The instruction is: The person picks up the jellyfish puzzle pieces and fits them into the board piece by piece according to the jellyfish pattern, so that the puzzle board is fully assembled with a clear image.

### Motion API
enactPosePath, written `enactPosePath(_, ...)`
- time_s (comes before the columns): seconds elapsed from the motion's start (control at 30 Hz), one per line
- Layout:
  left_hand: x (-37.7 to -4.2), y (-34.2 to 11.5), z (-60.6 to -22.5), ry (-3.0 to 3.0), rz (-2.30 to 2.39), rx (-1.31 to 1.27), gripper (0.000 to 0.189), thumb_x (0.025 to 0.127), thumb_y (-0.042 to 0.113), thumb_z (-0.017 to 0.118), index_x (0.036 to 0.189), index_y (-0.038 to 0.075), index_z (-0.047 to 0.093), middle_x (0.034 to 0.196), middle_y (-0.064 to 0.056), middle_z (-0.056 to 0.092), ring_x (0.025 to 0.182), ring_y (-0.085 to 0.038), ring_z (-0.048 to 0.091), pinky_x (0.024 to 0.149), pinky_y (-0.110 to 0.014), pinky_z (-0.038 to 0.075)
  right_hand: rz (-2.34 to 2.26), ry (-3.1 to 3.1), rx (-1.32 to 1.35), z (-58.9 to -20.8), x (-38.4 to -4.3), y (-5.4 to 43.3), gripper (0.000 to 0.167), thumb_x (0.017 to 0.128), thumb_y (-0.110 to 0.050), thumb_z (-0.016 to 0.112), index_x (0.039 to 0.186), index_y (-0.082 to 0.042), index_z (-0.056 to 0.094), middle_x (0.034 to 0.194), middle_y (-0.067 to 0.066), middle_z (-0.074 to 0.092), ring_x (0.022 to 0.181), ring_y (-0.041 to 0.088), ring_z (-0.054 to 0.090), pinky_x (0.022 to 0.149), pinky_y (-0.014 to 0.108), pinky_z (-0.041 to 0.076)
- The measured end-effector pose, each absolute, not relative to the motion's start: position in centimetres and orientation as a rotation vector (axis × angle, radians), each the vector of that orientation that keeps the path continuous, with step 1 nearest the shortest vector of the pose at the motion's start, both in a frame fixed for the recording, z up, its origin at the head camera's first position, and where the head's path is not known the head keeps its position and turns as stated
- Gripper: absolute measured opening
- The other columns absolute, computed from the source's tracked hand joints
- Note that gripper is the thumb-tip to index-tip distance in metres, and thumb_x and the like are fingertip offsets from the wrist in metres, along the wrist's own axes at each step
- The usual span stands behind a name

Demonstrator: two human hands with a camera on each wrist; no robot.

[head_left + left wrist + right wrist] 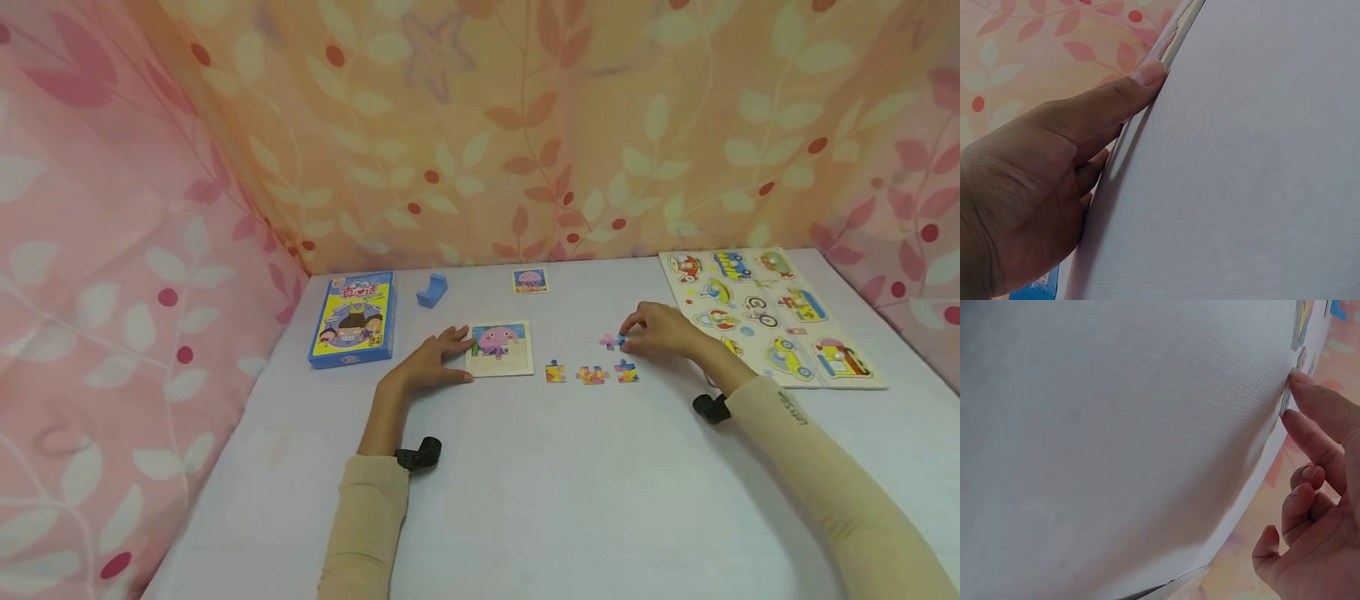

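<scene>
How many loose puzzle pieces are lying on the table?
4 in view: three in a row at and, right of the puzzle board, and one under the right hand's fingers. The hands may hide others.

Puzzle frame [500, 349]: small square board, cream border, pink jellyfish picture on blue ground, partly filled; lies flat on the white table, left edge touched.
Puzzle piece [611, 341]: pink and blue, flat on the table, right of the frame, under fingertips.
Loose pieces [592, 373]: 3, yellow, pink and blue, in a row between frame and held piece.
</scene>
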State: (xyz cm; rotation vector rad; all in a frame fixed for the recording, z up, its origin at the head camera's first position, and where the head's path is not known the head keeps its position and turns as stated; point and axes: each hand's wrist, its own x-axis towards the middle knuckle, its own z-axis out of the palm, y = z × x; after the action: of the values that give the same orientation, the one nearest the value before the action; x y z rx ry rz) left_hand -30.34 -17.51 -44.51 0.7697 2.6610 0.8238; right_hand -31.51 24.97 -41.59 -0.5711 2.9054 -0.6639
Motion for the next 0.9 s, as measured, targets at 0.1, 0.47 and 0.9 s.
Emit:
enactPosePath(0.1,-30.4,-17.5,-44.6,2.671,0.817,0.747,0.072,0.076,0.042,0.071,0.139,0.023,0.041,0.153,0.005,0.022,0.144,-0.02,0.006,0.116,-0.048,0.004,-0.616,2.945,-0.653,-41.6,-31.4,25.0,0.022,0.073,-0.026,0.077,0.089,-0.011,0.072,0.076,0.004,0.05,0.072,0.018,0.043,0.064,0.028,0.032)
enactPosePath(0.47,-30.1,-17.4,-44.3,2.67,0.808,0.689,0.072,0.076,0.044,0.071,0.139,0.027,0.04,0.153,0.01,0.021,0.144,-0.018,0.005,0.115,-0.05,0.006,-0.753,2.967,-0.737,-41.4,-32.0,23.0,0.022,0.073,-0.023,0.076,0.09,-0.01,0.072,0.073,0.003,0.048,0.069,0.016,0.04,0.061,0.027,0.032)
enactPosePath(0.9,-30.3,-17.5,-44.4,2.668,0.805,0.69,0.072,0.076,0.044,0.07,0.139,0.028,0.039,0.153,0.01,0.02,0.144,-0.017,0.004,0.116,-0.048,0.005,-0.809,2.847,-0.891,-40.5,-33.2,14.4,0.025,0.076,-0.027,0.072,0.093,-0.009,0.07,0.079,0.01,0.051,0.076,0.02,0.043,0.067,0.028,0.033)
